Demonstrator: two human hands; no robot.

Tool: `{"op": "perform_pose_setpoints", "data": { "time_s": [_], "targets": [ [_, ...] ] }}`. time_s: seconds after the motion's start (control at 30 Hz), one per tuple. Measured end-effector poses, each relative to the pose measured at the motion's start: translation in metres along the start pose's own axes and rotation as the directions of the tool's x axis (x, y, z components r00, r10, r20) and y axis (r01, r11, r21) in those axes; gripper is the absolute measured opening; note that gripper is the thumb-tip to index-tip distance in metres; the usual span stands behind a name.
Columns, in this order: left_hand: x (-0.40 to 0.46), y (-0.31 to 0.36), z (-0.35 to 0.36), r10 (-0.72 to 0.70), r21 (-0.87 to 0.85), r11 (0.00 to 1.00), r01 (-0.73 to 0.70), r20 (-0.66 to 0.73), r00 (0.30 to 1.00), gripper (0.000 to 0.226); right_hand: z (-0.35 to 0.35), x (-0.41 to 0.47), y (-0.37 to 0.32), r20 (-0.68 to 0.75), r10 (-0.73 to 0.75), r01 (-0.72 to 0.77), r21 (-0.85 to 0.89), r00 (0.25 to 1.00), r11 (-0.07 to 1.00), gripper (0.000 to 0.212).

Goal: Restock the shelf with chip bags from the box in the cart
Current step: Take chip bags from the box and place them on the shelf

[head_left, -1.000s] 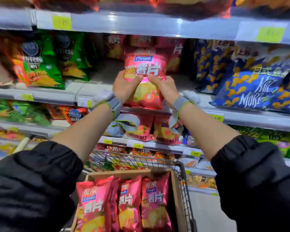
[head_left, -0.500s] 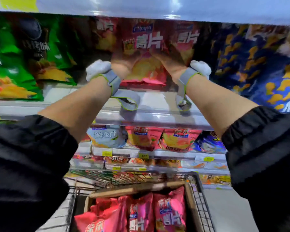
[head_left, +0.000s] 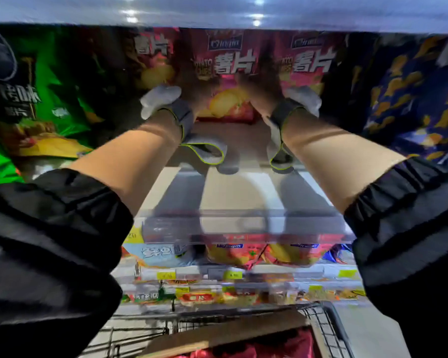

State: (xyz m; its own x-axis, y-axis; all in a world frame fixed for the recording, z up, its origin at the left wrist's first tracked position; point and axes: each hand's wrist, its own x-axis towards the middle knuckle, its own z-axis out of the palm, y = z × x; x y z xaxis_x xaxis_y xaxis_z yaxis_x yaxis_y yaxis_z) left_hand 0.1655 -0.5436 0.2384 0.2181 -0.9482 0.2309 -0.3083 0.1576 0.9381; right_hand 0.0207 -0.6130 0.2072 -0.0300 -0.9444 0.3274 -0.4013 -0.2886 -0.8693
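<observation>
Nearest me, below the shelf (head_left: pixel 241 192), the box (head_left: pixel 225 334) sits in the cart (head_left: pixel 329 329), red bags inside. Over the shelf's bare board, my left hand (head_left: pixel 192 96) and right hand (head_left: pixel 259 96) clasp the red tomato chip bag (head_left: pixel 228 81) upright at the shelf's back, between matching bags

Chip bag (head_left: pixel 228 81) upright at shelf (head_left: pixel 241 197) back, cart (head_left: pixel 329 329) below holding box (head_left: pixel 217 334)
</observation>
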Motion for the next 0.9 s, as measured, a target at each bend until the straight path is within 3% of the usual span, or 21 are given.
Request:
{"op": "perform_pose_setpoints", "data": {
  "time_s": [0.1,0.23,0.3,0.47,0.6,0.8,0.9],
  "targets": [
    [0.014,-0.01,0.005,-0.009,0.006,1.0,0.009,-0.024,1.0,0.104,-0.003,-0.012,-0.027,0.008,0.044,-0.043,-0.064,0.999,0.997,0.08],
    [0.014,0.0,0.002,-0.083,0.102,0.991,0.084,-0.013,0.996,0.074,0.001,-0.017,-0.038,-0.03,0.031,-0.031,-0.019,0.999,0.999,0.064],
    [0.014,0.003,0.004,-0.033,0.093,0.995,0.034,-0.011,0.999,0.068,0.003,-0.018,-0.04,-0.03,0.051,-0.051,-0.006,0.998,0.999,0.058],
    [0.009,0.001,0.004,-0.004,0.046,0.999,0.007,-0.081,0.997,0.088,0.004,-0.018,-0.039,-0.028,0.087,-0.087,0.008,0.996,0.996,0.064],
    [0.002,0.004,0.002,-0.022,0.01,1.0,0.023,-0.055,0.998,0.079,-0.001,-0.035,-0.056,-0.053,0.131,-0.13,0.015,0.99,0.991,0.058],
    [-0.015,0.006,0.003,0.074,0.014,0.997,-0.073,-0.087,0.993,0.12,-0.015,-0.064,-0.073,0.012,0.109,-0.108,-0.061,0.994,0.992,0.047],
    [-0.027,0.002,0.001,0.057,0.071,0.996,-0.05,-0.092,0.994,0.107,-0.023,-0.083,-0.076,-0.028,0.092,-0.093,-0.056,0.995,0.994,0.054]
  ]
}}
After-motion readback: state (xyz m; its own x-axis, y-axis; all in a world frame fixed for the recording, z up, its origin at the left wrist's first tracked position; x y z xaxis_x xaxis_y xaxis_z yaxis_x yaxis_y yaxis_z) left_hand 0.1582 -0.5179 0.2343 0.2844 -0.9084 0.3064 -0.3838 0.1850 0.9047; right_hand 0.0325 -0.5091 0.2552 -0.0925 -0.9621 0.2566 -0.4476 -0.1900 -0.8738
